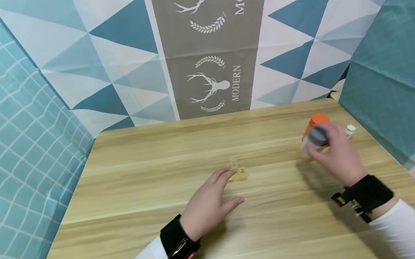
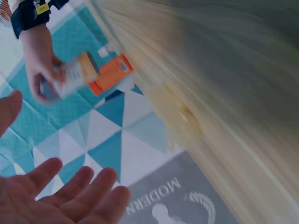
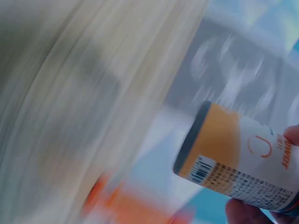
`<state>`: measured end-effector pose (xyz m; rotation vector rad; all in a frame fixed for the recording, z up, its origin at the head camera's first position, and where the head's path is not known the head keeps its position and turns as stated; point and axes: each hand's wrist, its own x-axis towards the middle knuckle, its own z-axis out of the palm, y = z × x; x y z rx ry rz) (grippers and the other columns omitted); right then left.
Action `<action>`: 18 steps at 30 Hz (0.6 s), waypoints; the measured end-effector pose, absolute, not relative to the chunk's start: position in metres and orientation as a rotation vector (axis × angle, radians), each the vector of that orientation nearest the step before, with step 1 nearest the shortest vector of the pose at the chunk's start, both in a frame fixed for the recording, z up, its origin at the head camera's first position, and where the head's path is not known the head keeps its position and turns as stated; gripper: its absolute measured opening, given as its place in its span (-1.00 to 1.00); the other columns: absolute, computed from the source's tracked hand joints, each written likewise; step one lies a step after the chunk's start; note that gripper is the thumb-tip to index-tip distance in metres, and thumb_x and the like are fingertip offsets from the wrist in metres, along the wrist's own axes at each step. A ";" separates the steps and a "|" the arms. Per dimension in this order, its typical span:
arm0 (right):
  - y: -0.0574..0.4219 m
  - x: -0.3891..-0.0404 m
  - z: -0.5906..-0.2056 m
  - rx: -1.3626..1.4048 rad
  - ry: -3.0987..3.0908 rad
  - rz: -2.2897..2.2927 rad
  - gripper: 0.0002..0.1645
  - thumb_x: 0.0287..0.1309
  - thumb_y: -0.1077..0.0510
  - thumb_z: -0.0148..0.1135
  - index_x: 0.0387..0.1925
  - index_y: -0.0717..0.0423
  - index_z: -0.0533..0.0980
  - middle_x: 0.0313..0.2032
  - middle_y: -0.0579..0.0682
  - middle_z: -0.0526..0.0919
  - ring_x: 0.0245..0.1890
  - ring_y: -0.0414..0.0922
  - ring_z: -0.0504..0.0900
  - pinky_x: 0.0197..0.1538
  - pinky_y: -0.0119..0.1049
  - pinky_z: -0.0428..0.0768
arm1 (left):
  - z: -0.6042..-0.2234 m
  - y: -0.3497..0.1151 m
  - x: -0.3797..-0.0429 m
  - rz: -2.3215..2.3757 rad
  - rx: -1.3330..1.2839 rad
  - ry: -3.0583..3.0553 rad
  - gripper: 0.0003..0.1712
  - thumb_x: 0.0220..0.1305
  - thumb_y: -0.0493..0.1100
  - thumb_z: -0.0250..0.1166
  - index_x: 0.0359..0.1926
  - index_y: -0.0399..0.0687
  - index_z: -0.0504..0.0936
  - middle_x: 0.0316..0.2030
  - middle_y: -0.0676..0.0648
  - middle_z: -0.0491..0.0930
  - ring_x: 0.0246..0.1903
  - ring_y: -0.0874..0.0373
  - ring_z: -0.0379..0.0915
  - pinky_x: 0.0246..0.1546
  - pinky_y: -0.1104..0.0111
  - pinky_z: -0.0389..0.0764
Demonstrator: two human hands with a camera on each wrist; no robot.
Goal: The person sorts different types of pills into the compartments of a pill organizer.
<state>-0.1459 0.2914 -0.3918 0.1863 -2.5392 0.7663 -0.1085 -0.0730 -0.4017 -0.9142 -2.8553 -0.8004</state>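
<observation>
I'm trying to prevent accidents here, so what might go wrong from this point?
The right hand holds the bottle above the table, so it might drop if the grip slips. The bottle is close to the orange container and could knock it over. The left hand is right by the small yellowish case and might nudge it.

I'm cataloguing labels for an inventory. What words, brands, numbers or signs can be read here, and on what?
"MODERN": grey wall panel, lower print.
"MODE": same panel, higher, cut off by the picture's edge.
Can in the right hand: barcode shows; lettering too blurred to read.
Small yellow case: marks too small.
Red tag, left wristband: too small.
Yellow tag, right wristband: too small.
</observation>
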 end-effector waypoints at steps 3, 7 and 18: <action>0.240 -0.137 -0.389 0.382 -2.569 0.818 -0.40 0.14 0.19 0.38 0.18 0.21 0.38 0.05 0.24 0.38 -0.12 0.09 0.45 -0.18 0.01 0.49 | -0.399 -0.061 -0.112 -0.953 -0.913 -2.833 -0.10 0.27 0.30 0.27 0.47 0.03 0.22 0.39 -0.05 0.29 0.33 0.08 0.28 0.27 0.20 0.38; 0.183 -0.128 -0.389 0.558 -2.616 0.894 -0.33 0.12 0.10 0.43 0.22 0.09 0.37 0.12 0.13 0.39 -0.09 0.01 0.54 -0.17 -0.06 0.61 | -0.398 -0.047 -0.118 -1.090 -0.870 -2.814 -0.06 0.20 0.19 0.40 0.47 -0.02 0.20 0.36 -0.08 0.33 0.30 0.08 0.32 0.25 0.20 0.40; 0.124 -0.126 -0.379 0.675 -2.630 0.985 -0.31 0.08 0.01 0.46 0.22 0.00 0.40 0.18 -0.01 0.38 -0.07 -0.11 0.56 -0.14 -0.14 0.61 | -0.398 -0.052 -0.132 -1.459 -0.645 -2.710 -0.26 0.22 -0.13 0.41 0.35 -0.11 0.28 0.16 -0.09 0.53 0.16 0.12 0.47 0.10 0.26 0.53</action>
